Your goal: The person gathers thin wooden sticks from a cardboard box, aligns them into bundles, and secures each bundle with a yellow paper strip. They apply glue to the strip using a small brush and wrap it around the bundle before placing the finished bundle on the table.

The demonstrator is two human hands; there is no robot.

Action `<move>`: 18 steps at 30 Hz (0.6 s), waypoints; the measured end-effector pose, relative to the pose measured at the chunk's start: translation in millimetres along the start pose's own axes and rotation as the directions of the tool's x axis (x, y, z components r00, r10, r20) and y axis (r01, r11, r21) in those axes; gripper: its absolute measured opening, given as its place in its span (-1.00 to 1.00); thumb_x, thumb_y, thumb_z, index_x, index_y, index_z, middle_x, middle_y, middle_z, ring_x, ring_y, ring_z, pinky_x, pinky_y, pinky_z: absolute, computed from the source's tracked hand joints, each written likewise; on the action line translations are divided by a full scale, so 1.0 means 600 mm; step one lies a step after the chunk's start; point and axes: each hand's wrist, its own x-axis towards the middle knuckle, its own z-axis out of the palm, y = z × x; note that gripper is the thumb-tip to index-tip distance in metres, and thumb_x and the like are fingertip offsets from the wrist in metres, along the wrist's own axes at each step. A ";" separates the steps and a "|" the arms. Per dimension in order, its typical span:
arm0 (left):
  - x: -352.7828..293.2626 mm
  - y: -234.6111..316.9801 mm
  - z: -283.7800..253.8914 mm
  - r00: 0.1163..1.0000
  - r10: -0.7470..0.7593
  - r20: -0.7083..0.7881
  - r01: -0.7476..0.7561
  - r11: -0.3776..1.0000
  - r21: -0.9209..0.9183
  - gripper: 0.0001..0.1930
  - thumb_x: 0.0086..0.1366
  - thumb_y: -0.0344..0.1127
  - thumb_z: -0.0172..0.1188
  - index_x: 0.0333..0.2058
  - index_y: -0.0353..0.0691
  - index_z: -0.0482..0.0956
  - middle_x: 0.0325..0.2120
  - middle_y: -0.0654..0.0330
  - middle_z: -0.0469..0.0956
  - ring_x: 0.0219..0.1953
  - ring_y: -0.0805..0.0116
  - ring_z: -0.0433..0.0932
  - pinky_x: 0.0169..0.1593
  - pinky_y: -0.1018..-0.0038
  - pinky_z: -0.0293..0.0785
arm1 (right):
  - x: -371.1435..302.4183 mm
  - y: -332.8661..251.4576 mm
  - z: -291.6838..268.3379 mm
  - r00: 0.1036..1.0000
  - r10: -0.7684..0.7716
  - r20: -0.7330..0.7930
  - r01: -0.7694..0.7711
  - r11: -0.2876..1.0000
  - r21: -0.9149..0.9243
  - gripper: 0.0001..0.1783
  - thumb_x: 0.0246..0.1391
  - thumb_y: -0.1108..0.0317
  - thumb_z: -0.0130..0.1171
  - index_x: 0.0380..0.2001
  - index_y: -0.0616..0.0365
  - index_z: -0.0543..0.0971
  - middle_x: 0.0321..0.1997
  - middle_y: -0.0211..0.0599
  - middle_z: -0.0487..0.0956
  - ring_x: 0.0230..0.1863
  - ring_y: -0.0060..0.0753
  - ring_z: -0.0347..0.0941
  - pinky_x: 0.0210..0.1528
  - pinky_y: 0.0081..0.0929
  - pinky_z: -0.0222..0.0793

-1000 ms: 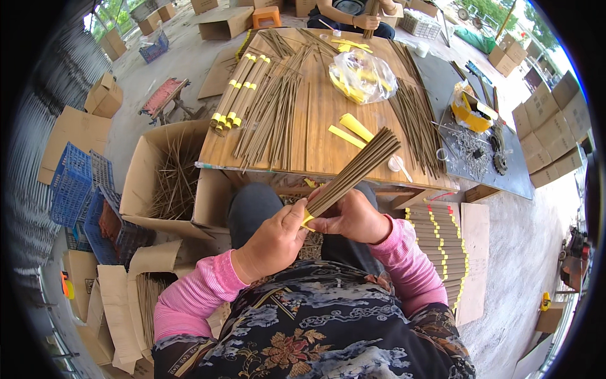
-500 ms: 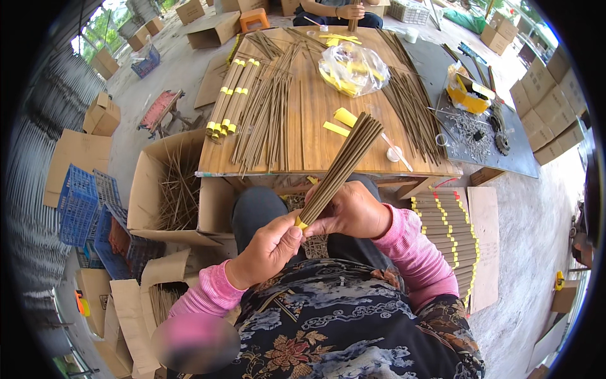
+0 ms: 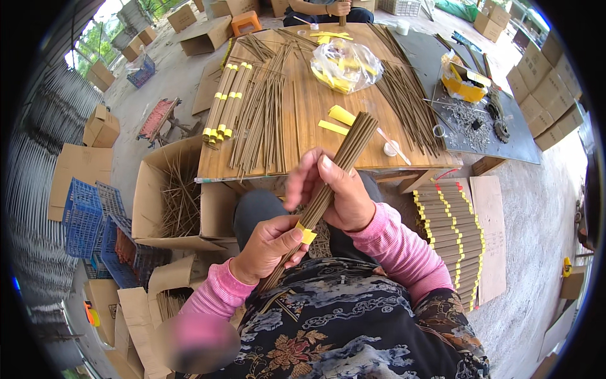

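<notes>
A thick bundle of thin brown incense sticks slants across my lap, its upper end reaching the table's near edge. My left hand grips its lower part, thumb and fingers pressed at a yellow paper band. Below that hand the sticks run down to my shirt. My right hand is wrapped loosely around the middle of the bundle, thumb across the front and slightly blurred fingers emerging on the left side. Beyond the bundle, yellow paper strips lie on the wooden table.
Loose sticks, banded bundles and a plastic bag lie on the table. A carton of sticks stands left; finished bundles lie right. A dark side table holds metal bits. Another person sits opposite.
The bundle has slid down through my hands, so sticks now show below my left hand. My right hand has moved up from the yellow band to the middle of the bundle.
</notes>
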 end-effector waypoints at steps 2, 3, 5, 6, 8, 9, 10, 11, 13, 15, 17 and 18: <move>0.000 0.004 0.002 0.999 0.034 0.028 -0.038 0.989 0.144 -0.66 0.28 -0.19 -0.02 -0.11 -0.34 0.36 -0.53 0.28 0.38 -0.59 0.63 0.31 -0.57 0.74 0.25 | 0.000 0.005 0.009 0.999 -0.038 0.025 0.034 0.989 0.145 -0.76 0.11 0.18 -0.04 -0.51 0.07 0.27 -0.73 -0.42 0.28 -0.77 -0.56 0.20 -0.72 -0.60 0.20; 0.001 0.003 0.001 0.996 0.082 0.018 -0.084 0.963 0.256 -0.65 0.28 -0.19 -0.02 -0.09 -0.35 0.35 -0.52 0.29 0.38 -0.58 0.63 0.31 -0.55 0.73 0.25 | 0.000 0.008 0.018 0.996 -0.063 -0.059 0.069 0.992 0.107 -0.75 0.11 0.21 -0.05 -0.55 0.06 0.25 -0.76 -0.46 0.22 -0.80 -0.60 0.13 -0.76 -0.62 0.12; 0.001 0.000 -0.001 0.983 0.182 0.013 -0.167 0.867 0.469 -0.63 0.29 -0.20 -0.04 -0.06 -0.37 0.33 -0.52 0.30 0.37 -0.56 0.64 0.30 -0.53 0.72 0.26 | 0.001 0.010 0.036 0.969 -0.118 -0.219 0.126 0.992 0.024 -0.73 0.11 0.26 -0.06 -0.62 0.04 0.21 -0.82 -0.55 0.10 -0.85 -0.67 -0.02 -0.84 -0.66 -0.03; 0.001 -0.003 -0.001 0.979 0.201 0.007 -0.177 0.844 0.507 -0.63 0.29 -0.21 -0.04 -0.05 -0.38 0.32 -0.52 0.30 0.37 -0.55 0.64 0.30 -0.51 0.72 0.27 | 0.001 0.011 0.039 0.962 -0.118 -0.247 0.127 0.992 0.019 -0.73 0.10 0.27 -0.06 -0.63 0.04 0.21 -0.82 -0.54 0.10 -0.85 -0.67 -0.02 -0.84 -0.65 -0.02; 0.002 -0.009 -0.001 0.971 0.241 0.000 -0.196 0.791 0.580 -0.62 0.30 -0.22 -0.06 -0.04 -0.40 0.30 -0.52 0.30 0.36 -0.55 0.64 0.30 -0.48 0.71 0.29 | 0.002 0.010 0.040 0.946 -0.121 -0.300 0.129 0.992 0.006 -0.73 0.10 0.29 -0.05 -0.64 0.04 0.21 -0.82 -0.54 0.11 -0.86 -0.66 -0.01 -0.83 -0.65 -0.01; 0.004 -0.010 0.001 0.967 0.255 -0.004 -0.204 0.785 0.585 -0.63 0.30 -0.23 -0.06 -0.05 -0.40 0.30 -0.52 0.30 0.36 -0.54 0.63 0.31 -0.46 0.70 0.30 | 0.003 0.010 0.040 0.941 -0.119 -0.316 0.128 0.992 0.007 -0.72 0.09 0.28 -0.04 -0.64 0.03 0.21 -0.82 -0.54 0.11 -0.86 -0.66 0.00 -0.83 -0.64 -0.01; 0.007 -0.011 0.002 0.963 0.268 -0.007 -0.213 0.779 0.590 -0.64 0.30 -0.23 -0.07 -0.06 -0.40 0.31 -0.52 0.30 0.35 -0.54 0.62 0.31 -0.44 0.70 0.31 | 0.004 0.009 0.039 0.936 -0.117 -0.332 0.127 0.992 0.008 -0.72 0.09 0.28 -0.03 -0.64 0.03 0.20 -0.82 -0.54 0.11 -0.85 -0.66 0.00 -0.83 -0.64 -0.01; 0.009 -0.011 0.003 0.959 0.284 -0.009 -0.223 0.773 0.594 -0.65 0.30 -0.24 -0.07 -0.07 -0.41 0.31 -0.53 0.30 0.35 -0.53 0.62 0.32 -0.42 0.69 0.32 | 0.005 0.008 0.039 0.930 -0.116 -0.348 0.126 0.992 0.007 -0.71 0.09 0.27 -0.02 -0.64 0.03 0.20 -0.82 -0.54 0.11 -0.85 -0.66 0.00 -0.83 -0.64 -0.01; 0.024 -0.023 -0.017 0.897 0.428 0.110 -0.368 0.587 0.721 -0.68 0.31 -0.26 -0.08 -0.10 -0.41 0.32 -0.52 0.29 0.37 -0.52 0.60 0.33 -0.38 0.67 0.33 | 0.005 0.007 0.039 0.929 -0.136 -0.344 0.132 0.991 -0.036 -0.71 0.08 0.27 -0.01 -0.64 0.03 0.20 -0.82 -0.54 0.12 -0.85 -0.66 0.00 -0.83 -0.64 -0.02; 0.031 -0.022 -0.015 0.897 0.422 0.130 -0.384 0.598 0.704 -0.70 0.31 -0.26 -0.09 -0.13 -0.41 0.33 -0.51 0.28 0.39 -0.50 0.60 0.34 -0.36 0.66 0.34 | 0.003 0.005 0.038 0.923 -0.141 -0.358 0.130 0.990 -0.053 -0.71 0.07 0.26 0.00 -0.64 0.04 0.21 -0.82 -0.53 0.13 -0.85 -0.65 0.01 -0.83 -0.64 -0.01; 0.028 -0.010 0.005 0.959 0.276 0.062 -0.262 0.789 0.555 -0.70 0.32 -0.25 -0.11 -0.16 -0.40 0.35 -0.49 0.27 0.41 -0.49 0.59 0.34 -0.35 0.65 0.34 | 0.003 -0.004 0.038 0.914 -0.138 -0.382 0.130 0.990 -0.046 -0.71 0.07 0.27 0.01 -0.63 0.04 0.22 -0.81 -0.53 0.13 -0.85 -0.65 0.03 -0.82 -0.63 0.00; 0.029 -0.004 0.009 0.975 0.220 0.040 -0.208 0.828 0.521 -0.70 0.32 -0.23 -0.11 -0.16 -0.40 0.35 -0.48 0.27 0.42 -0.49 0.60 0.34 -0.35 0.65 0.34 | 0.004 -0.006 0.035 0.913 -0.128 -0.386 0.123 0.992 -0.037 -0.72 0.07 0.27 0.01 -0.63 0.05 0.22 -0.81 -0.52 0.13 -0.85 -0.64 0.03 -0.82 -0.63 0.01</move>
